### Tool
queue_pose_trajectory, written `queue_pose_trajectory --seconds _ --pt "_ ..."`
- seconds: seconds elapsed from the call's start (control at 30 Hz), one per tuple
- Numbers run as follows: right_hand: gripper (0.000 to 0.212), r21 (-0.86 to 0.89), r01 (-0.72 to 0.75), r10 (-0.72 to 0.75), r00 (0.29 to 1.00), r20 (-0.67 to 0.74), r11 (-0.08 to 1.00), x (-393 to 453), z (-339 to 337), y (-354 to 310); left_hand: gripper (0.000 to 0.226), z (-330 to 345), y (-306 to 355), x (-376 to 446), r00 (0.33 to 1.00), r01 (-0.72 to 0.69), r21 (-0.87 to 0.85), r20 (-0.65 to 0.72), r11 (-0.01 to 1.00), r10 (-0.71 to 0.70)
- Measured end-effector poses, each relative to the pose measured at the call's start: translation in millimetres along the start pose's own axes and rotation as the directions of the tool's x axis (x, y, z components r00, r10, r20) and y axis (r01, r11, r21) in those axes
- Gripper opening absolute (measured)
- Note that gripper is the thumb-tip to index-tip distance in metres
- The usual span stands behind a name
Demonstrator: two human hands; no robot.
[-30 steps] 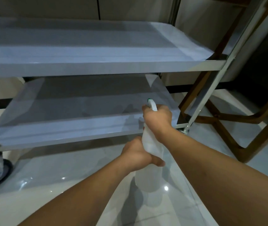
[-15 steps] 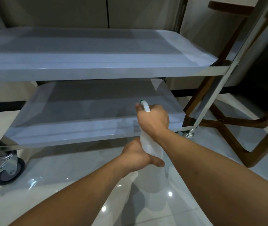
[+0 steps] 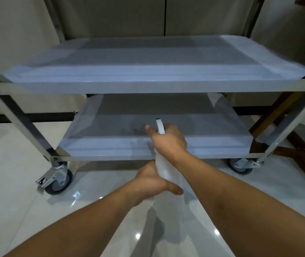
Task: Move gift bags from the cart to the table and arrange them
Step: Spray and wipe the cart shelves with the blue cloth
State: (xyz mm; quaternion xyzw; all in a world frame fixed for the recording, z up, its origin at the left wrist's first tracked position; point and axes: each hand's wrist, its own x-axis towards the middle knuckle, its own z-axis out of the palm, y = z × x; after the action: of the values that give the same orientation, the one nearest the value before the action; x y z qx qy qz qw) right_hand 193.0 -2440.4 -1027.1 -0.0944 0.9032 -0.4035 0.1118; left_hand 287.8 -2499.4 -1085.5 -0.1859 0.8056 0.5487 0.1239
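I hold a translucent white spray bottle (image 3: 168,191) upright in front of a steel two-shelf cart (image 3: 148,86). My right hand (image 3: 168,141) grips its head, and the white nozzle with a green tip (image 3: 160,127) points at the lower shelf (image 3: 111,147). My left hand (image 3: 151,184) grips the bottle's body from the left. Both cart shelves are bare, and no gift bags show anywhere.
The cart stands on castor wheels (image 3: 59,182) on a glossy pale tile floor (image 3: 18,182). A dark wooden frame with crossed legs (image 3: 300,154) stands right behind the cart's right end. Beige cabinet panels (image 3: 129,15) rise behind the cart.
The view has swung left, so the whole cart and both front wheels show. Both hands and the bottle have risen slightly toward the lower shelf.
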Motion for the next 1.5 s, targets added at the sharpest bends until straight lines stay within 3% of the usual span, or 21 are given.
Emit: queue_pose_trajectory --seconds 0.1,0.4,0.5,0.7,0.97,1.1,1.2,1.33,1.5 --pt "0.046 -0.058 0.062 -0.058 0.995 0.077 0.996 -2.3 15.4 -16.8 0.083 -19.1 -13.0 -6.4 1.000 0.016 -0.038 -0.022 0.999 -0.017" --pt "0.050 0.019 0.150 -0.151 0.970 0.190 0.989 -10.6 84.4 -60.4 0.074 -83.6 -43.4 -31.3 0.994 0.088 -0.014 -0.066 0.996 -0.089" --pt "0.056 -0.008 0.176 -0.172 0.970 0.169 0.984 -17.9 101.7 -70.0 0.076 -95.3 -54.9 -40.5 0.991 0.109 -0.016 -0.073 0.994 -0.110" --pt "0.044 0.025 0.196 -0.196 0.951 0.237 0.980 -27.9 132.8 -87.1 0.071 -119.8 -72.5 -57.7 0.985 0.152 -0.032 -0.073 0.988 -0.154" --pt "0.047 0.023 0.130 -0.132 0.972 0.193 0.991 -55.1 120.6 -115.5 0.083 -141.5 -55.0 -86.4 0.969 0.236 -0.012 -0.067 0.972 -0.237" --pt "0.039 0.018 0.126 -0.127 0.974 0.189 0.992 -89.6 86.9 -153.3 0.094 -158.3 -16.8 -131.9 0.946 0.313 0.011 -0.095 0.950 -0.310" --pt "0.036 0.047 0.099 -0.106 0.974 0.201 0.994 -117.1 48.6 -191.3 0.097 -173.9 33.6 -177.0 0.936 0.351 0.030 -0.032 0.936 -0.350" --pt "0.031 0.086 0.101 -0.117 0.972 0.203 0.991 -157.2 -20.7 -256.0 0.092 -208.8 116.1 -232.6 0.917 0.394 0.100 0.022 0.914 -0.398" --pt "0.028 0.135 0.113 -0.136 0.976 0.172 0.984 -195.5 -131.3 -351.4 0.068 -273.2 259.3 -290.6 0.927 0.316 0.273 0.115 0.909 -0.357"
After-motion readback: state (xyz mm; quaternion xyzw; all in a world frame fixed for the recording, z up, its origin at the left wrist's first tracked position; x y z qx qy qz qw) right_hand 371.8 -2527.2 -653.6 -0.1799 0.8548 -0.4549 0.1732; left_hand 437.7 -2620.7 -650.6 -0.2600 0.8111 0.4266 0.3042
